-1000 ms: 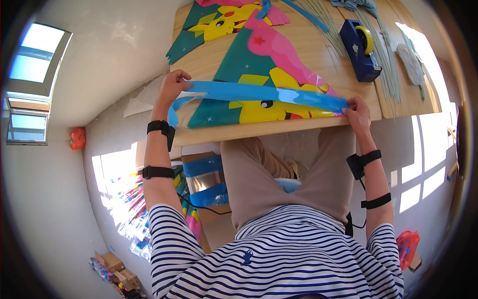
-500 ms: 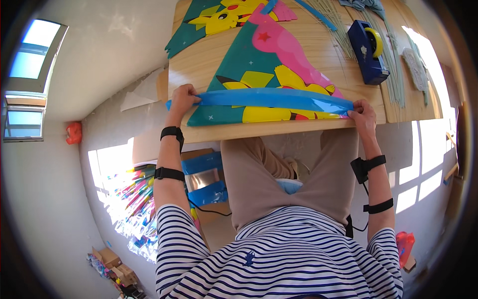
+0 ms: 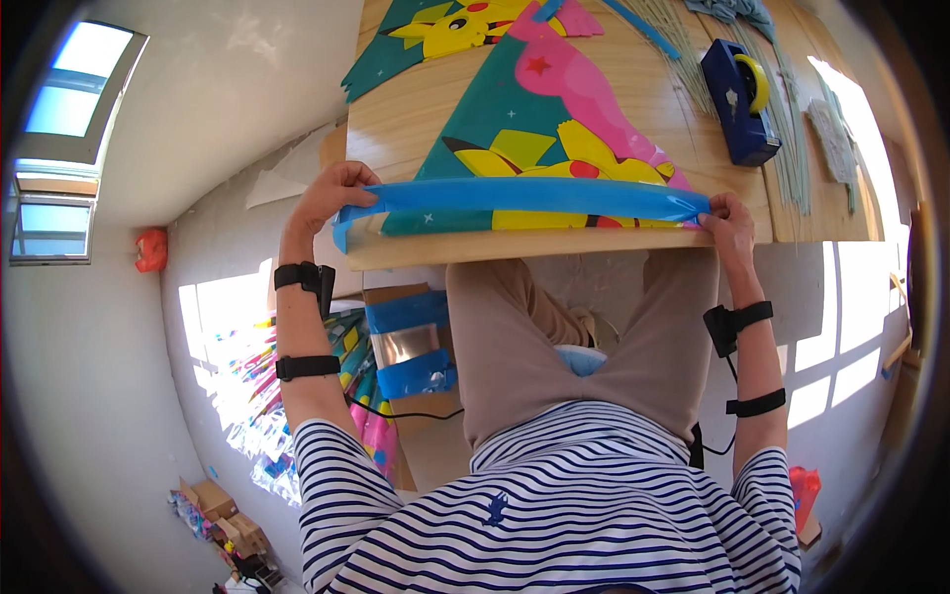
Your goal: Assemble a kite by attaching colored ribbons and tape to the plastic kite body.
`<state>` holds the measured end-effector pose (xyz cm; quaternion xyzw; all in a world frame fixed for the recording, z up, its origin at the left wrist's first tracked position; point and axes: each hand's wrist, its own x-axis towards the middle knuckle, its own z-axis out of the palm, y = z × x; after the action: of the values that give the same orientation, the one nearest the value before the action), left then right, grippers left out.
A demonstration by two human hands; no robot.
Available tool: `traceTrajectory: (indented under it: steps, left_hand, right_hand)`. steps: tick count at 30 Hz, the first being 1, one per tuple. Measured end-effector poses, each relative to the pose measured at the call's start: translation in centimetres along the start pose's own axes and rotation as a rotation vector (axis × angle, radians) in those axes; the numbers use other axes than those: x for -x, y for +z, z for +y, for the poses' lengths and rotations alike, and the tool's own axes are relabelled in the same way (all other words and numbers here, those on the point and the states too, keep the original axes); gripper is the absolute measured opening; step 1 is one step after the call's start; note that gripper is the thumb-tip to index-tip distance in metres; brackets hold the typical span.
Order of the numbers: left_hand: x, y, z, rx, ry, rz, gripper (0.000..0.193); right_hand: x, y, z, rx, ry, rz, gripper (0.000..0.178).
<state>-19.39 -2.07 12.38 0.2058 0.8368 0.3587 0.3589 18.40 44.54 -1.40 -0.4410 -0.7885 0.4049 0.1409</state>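
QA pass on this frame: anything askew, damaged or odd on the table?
Nothing damaged. The long blue plastic strip, held taut by the left hand and right hand across the colourful triangular kite sheet, curls loosely down past the wooden table edge at its left end.

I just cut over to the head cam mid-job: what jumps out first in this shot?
A long blue strip stretched along the table's near edge, left hand pinching one end and right hand the other. Under it lies a bright triangular kite in teal, pink and yellow. To the right sits a blue tape dispenser.
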Motion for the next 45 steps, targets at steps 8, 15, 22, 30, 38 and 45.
traceTrajectory:
  steps: [8, 15, 22, 30, 38, 45]
  left_hand:
    - [-1.8, 1.1, -4.5, -0.089, -0.112, -0.014, 0.013]
    - [-3.7, 3.3, -6.7, -0.166, -0.105, 0.021, 0.012]
    - [-3.1, 3.7, -6.5, -0.115, -0.076, 0.033, 0.01]
    - [-3.0, 3.3, -6.5, -0.084, -0.095, 0.017, 0.008]
    - [-3.0, 3.4, -6.7, -0.126, -0.087, 0.021, 0.007]
    - [-3.1, 3.0, -6.4, -0.118, -0.111, -0.004, 0.007]
  right_hand:
    - [-0.6, -0.3, -0.4, 0.067, -0.026, -0.047, 0.029]
    - [-0.5, -0.9, -0.5, 0.013, -0.029, -0.079, 0.028]
    - [-1.3, -2.2, -0.3, -0.223, 0.087, -0.097, 0.026]
    - [-0.5, -1.7, -3.9, -0.03, -0.249, -0.136, 0.035]
    - [0.5, -3.5, -4.9, 0.104, -0.364, -0.347, 0.059]
    - [-0.1, -3.1, -3.4, 0.129, -0.39, -0.32, 0.05]
